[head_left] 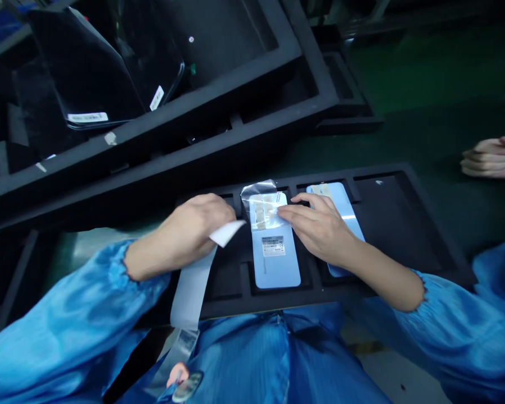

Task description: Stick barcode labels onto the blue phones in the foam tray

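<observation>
A black foam tray (408, 224) lies in front of me with slots. A light blue phone back cover (275, 255) sits in the middle slot, a barcode label on it and a clear film (261, 196) lifted at its top. My right hand (320, 227) presses its fingertips on the top of this cover and the film. A second blue cover (340, 205) lies in the slot to the right, partly under my right wrist. My left hand (193, 230) is closed on a strip of white liner tape (193, 280) that hangs down over the tray's front edge.
Larger black foam trays (219, 129) are stacked at an angle behind, holding dark glossy panels (92, 73) with white labels. Another person's hand (492, 158) rests at the right edge on the green table (437, 84). My blue sleeves fill the foreground.
</observation>
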A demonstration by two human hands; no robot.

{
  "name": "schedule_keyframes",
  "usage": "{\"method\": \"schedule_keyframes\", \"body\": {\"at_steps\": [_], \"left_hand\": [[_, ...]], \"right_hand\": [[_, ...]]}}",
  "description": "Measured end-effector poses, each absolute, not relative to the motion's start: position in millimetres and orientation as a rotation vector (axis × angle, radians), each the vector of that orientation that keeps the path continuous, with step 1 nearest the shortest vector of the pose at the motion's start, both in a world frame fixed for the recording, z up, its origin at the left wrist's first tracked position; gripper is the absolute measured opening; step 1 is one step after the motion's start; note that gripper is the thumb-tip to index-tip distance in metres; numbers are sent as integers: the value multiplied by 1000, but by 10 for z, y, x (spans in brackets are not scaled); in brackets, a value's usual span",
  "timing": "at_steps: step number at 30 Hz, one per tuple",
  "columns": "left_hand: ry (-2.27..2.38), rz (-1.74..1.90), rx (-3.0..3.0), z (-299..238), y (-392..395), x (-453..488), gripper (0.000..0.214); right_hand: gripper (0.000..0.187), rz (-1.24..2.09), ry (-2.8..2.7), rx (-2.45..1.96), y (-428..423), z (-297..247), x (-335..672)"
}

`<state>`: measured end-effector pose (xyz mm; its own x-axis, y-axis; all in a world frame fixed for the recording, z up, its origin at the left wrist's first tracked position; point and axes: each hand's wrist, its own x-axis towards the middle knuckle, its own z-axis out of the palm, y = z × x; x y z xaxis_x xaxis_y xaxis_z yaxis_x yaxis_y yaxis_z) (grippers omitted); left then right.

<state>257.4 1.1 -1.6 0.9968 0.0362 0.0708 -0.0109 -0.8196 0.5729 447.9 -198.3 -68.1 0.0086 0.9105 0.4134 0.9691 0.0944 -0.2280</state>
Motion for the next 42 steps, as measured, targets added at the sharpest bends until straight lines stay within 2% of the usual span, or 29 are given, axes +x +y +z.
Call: {"method": "schedule_keyframes", "body": {"at_steps": [3,7,12,21,28,35,42], "left_hand": [[-289,120,2724,-200,-53,2623,19],[-419,41,2714,-418,20,2765,23],[-404,-77,2682,-485,141,2852,38],[-387,-45,2594,-506,160,2850,30],[-388,-14,2605,-545,171,2846,29],[-356,-11,2590,-534,153,2852,15],[-353,-9,2591,-539,150,2854,16]], "right_hand": [[25,-149,-1883,-1838,-1980,-684,4489],[24,-119,-1857,-1843,-1963,-706,4531],[21,-48,-1826,-1847,-1983,-630,4537],[15,86,-1909,-1849,-2030,-533,4306],[13,-18,-1963,-1873,-1973,-632,4279],[11,-84,-1963,-1874,-1954,-616,4220],[12,-81,-1979,-1869,-1961,-604,4210]]}}
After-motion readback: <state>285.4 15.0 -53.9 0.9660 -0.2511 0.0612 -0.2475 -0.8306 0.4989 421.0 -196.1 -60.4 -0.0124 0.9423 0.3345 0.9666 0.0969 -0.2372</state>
